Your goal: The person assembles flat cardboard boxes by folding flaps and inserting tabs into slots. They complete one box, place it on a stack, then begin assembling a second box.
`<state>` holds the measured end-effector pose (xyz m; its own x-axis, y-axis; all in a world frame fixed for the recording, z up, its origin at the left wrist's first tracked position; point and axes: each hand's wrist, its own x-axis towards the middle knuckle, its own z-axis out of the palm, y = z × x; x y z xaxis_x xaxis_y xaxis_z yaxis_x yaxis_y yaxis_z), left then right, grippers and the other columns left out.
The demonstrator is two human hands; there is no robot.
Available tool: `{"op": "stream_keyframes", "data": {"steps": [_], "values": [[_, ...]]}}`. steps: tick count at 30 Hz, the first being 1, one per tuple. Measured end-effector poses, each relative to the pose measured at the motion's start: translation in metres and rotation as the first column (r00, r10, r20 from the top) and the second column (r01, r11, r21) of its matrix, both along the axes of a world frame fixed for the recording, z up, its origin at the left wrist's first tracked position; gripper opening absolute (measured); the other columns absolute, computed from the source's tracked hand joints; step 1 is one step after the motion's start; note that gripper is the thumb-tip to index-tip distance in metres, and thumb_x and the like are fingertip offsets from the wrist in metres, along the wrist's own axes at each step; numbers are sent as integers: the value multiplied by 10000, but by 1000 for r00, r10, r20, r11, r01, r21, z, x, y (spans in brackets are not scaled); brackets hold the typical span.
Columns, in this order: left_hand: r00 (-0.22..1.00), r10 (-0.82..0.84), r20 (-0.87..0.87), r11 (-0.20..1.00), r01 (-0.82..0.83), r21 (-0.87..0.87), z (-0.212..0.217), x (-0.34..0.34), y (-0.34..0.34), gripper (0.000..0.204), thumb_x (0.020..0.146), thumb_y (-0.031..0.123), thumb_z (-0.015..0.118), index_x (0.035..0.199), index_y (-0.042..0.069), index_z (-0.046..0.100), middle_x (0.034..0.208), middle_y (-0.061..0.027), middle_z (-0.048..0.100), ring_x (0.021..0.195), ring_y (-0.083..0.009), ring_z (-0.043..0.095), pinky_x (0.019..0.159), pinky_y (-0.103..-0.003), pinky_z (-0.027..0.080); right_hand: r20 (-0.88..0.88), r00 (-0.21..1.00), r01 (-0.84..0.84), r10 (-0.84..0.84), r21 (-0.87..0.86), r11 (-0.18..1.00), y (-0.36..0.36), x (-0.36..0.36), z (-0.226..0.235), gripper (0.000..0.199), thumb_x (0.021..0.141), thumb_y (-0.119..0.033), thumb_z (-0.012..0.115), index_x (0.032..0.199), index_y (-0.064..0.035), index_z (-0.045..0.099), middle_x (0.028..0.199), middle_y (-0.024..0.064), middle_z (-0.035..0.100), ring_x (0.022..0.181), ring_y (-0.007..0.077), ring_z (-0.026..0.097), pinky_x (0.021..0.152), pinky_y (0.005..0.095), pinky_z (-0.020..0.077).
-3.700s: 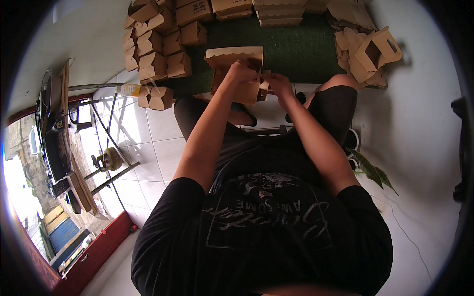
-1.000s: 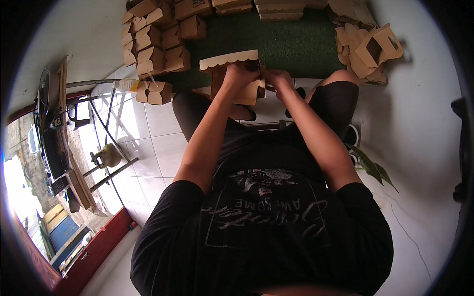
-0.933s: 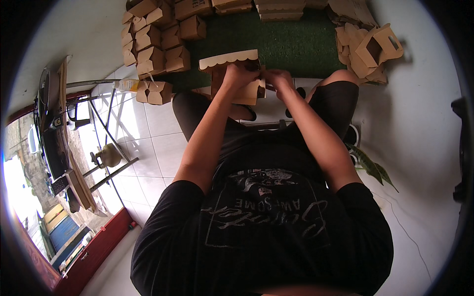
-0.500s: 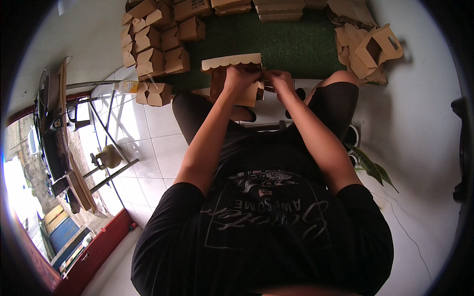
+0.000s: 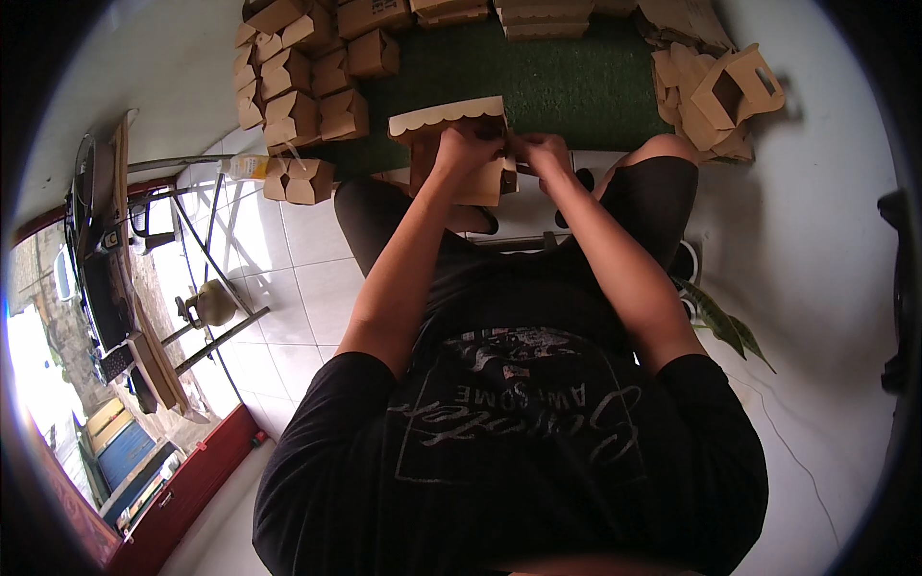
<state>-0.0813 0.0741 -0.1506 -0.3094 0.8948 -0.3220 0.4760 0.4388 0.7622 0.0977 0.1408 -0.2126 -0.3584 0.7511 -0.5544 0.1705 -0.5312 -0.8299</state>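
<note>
A brown cardboard box point(image 5: 487, 184) with a scalloped-edge lid flap point(image 5: 447, 114) is held between my knees at the near edge of the green surface. My left hand point(image 5: 469, 147) reaches inside it, fingers bent against the inner face of the right side wall. From outside, my right hand point(image 5: 542, 154) pinches that same side, where small cardboard flaps meet. The lid flap stands up at the far side, and the box's inside is in shadow. My left fingertips are partly hidden by the hand and the wall.
Several folded cardboard boxes point(image 5: 291, 75) crowd the left of the green mat-like surface point(image 5: 538, 86). More scalloped boxes point(image 5: 545, 19) are stacked at the back. Flat cardboard pieces point(image 5: 687, 96) and an opened handled box point(image 5: 735, 91) lie at the right. A yellow-labelled bottle point(image 5: 248, 168) stands left.
The box and both hands have shifted very slightly left, and the lid flap is tilted a little more. Both hands keep their grip on the right side wall.
</note>
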Motion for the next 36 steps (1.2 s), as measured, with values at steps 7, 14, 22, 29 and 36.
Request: {"op": "stream_keyframes", "data": {"steps": [7, 14, 22, 29, 36], "values": [[999, -22, 34, 1000, 22, 11, -7, -5, -1, 422, 855, 371, 845, 1151, 71, 861, 995, -91, 862, 903, -204, 821, 865, -366, 644, -4, 999, -53, 53, -75, 996, 1, 2, 15, 378, 980, -234, 866, 1215, 50, 786, 1111, 149, 807, 1012, 264, 803, 907, 424, 685], [996, -71, -45, 991, 76, 113, -28, -10, -6, 440, 862, 437, 832, 1157, 112, 851, 1045, -70, 858, 973, -204, 810, 898, -373, 625, 43, 994, -105, 104, 6, 994, 4, -1, 6, 236, 1033, -118, 788, 1218, 27, 796, 1097, 129, 811, 960, 233, 806, 861, 388, 692], [991, -100, -87, 995, 98, -26, -19, -2, -15, 440, 985, 439, 759, 1312, 146, 795, 1344, -97, 798, 1245, -273, 739, 1082, -420, 557, 85, 994, -68, 64, 48, 997, -1, 0, 2, 214, 1037, -108, 787, 1204, 24, 812, 1035, 116, 820, 911, 197, 805, 794, 330, 667], [815, -353, -459, 935, 320, -150, -45, -10, -13, 479, 942, 519, 792, 1352, 272, 796, 1428, 3, 761, 1276, -231, 728, 1113, -407, 550, 189, 979, -110, 81, 146, 983, -5, -1, 20, 257, 1013, -151, 816, 1196, 29, 825, 1042, 109, 832, 928, 157, 784, 812, 306, 616], [992, -51, -112, 956, 81, 283, -59, -5, -20, 324, 917, 330, 873, 1208, 187, 878, 1160, -13, 864, 1032, -145, 799, 939, -333, 636, 196, 976, -135, 99, 179, 975, -6, -4, 14, 244, 1023, -160, 802, 1179, 26, 832, 998, 66, 820, 892, 124, 743, 794, 298, 594]]}}
